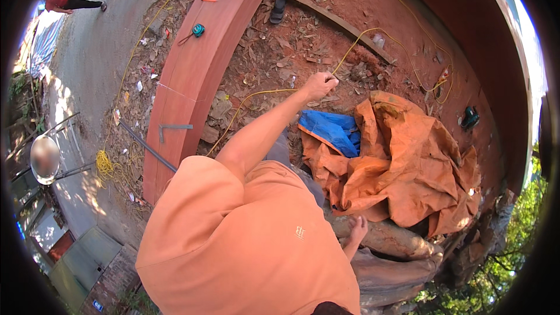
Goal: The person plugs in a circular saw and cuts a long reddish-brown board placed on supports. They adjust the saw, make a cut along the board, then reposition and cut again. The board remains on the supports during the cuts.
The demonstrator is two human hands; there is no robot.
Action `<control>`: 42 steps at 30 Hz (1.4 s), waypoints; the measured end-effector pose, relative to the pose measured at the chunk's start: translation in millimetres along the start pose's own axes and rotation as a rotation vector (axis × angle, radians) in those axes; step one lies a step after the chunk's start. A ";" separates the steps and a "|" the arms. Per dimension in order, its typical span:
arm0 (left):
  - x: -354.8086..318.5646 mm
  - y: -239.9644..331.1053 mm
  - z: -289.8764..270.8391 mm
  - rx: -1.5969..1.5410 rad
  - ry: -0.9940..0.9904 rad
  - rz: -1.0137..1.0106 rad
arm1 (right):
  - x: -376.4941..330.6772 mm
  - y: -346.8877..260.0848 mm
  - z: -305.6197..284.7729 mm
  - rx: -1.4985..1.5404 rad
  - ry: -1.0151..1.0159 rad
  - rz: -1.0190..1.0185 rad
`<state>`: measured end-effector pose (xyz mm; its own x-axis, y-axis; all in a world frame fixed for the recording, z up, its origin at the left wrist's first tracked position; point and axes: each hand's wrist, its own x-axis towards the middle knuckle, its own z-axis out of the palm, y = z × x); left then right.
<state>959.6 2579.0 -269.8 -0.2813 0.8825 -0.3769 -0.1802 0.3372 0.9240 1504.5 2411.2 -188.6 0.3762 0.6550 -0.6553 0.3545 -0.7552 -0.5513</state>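
Left hand: the left hand (319,86) is stretched out low over the dirt (256,52), grip curled together. The yellow cord (248,100) meets it at the wrist and comes out by the fingertips, but honestly can't tell if it's clamped on it or just passing behind.
Right hand: the right hand (357,230) is down by the logs (385,236), just beside the tarp's lower edge, fingers a bit apart, nothing visible in the grip.
Cord: it runs over the dirt from the long reddish beam's right edge up to the left hand, then crosses the wooden plank (332,20).
Tarp: crumpled orange tarp (402,163) on the dirt, blue patch (331,131) at its upper left corner, near the left hand.
Beam: on the long reddish beam (189,76), a metal square (175,126) sits by the lower end, arm reaching toward the right edge; teal tape measure (198,30) further up, thin orange stick (209,0) past that.
Also around: dark sandal (277,10) near the plank's upper end.
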 end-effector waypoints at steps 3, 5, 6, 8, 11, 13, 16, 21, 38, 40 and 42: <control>-4.2 -30.0 -6.7 0.183 0.033 -0.136 | -7.9 40.1 2.3 -0.037 -0.056 0.116; -21.6 -71.7 -24.1 0.392 0.055 -0.246 | -7.2 58.3 7.8 -0.118 -0.142 0.129; -37.3 -93.5 -37.2 0.515 0.054 -0.319 | -3.4 62.3 11.2 -0.139 -0.171 0.146; -77.6 -128.6 -71.0 0.930 -0.139 -0.396 | 14.3 59.1 24.1 -0.145 -0.213 0.184; -132.4 -153.1 -109.9 0.874 0.042 -0.867 | 56.0 30.9 50.4 -0.089 -0.248 0.219; -149.6 -156.0 -126.9 0.859 0.078 -0.976 | 86.1 7.3 68.3 -0.054 -0.277 0.220; -126.7 -151.3 -130.9 0.952 0.037 -0.968 | 144.8 -31.9 93.3 0.007 -0.302 0.206; 26.7 -104.8 -52.2 0.919 0.264 -0.739 | 243.7 -107.4 84.9 0.057 -0.323 0.207; 378.6 105.0 270.7 0.709 0.028 -0.044 | 422.9 -397.1 -93.4 0.100 -0.042 -0.160; 361.0 57.1 243.8 0.957 -0.092 -0.247 | 431.5 -390.7 -87.4 0.035 -0.075 -0.148; 350.9 24.4 213.1 0.986 -0.234 -0.490 | 443.4 -395.6 -82.7 -0.098 -0.136 -0.196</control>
<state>1057.4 2966.8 -365.9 -0.1826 0.5888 -0.7874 0.6300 0.6849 0.3661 1601.8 3002.5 -218.3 0.1757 0.7742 -0.6080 0.4931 -0.6038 -0.6264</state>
